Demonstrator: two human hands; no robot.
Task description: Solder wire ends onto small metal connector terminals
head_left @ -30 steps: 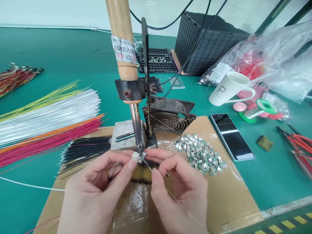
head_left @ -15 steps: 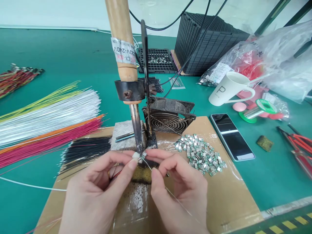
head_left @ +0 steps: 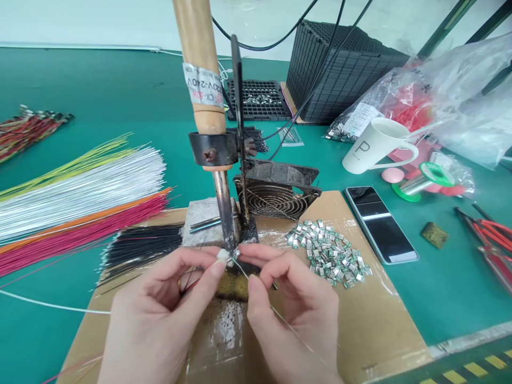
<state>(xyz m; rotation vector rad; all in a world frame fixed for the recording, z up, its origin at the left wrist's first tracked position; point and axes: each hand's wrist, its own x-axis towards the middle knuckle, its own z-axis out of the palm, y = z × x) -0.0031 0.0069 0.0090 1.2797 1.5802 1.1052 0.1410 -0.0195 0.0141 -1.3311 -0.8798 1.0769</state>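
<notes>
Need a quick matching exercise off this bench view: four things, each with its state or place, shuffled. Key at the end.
Things
1. Left hand
2. Phone
3. Right hand
4. Soldering iron

States or places
A. Held in a black clamp, tip end down
B. Pinching a thin silvery wire
C. Lying just right of the pile of small metal parts
D. Gripping a small white piece

Pairs: 1-D, 2-C, 3-B, 4-A

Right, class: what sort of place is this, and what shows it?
Probably an electronics assembly workshop: a wooden-handled soldering iron, a pile of small silvery-green components and long straight white wires.
</notes>
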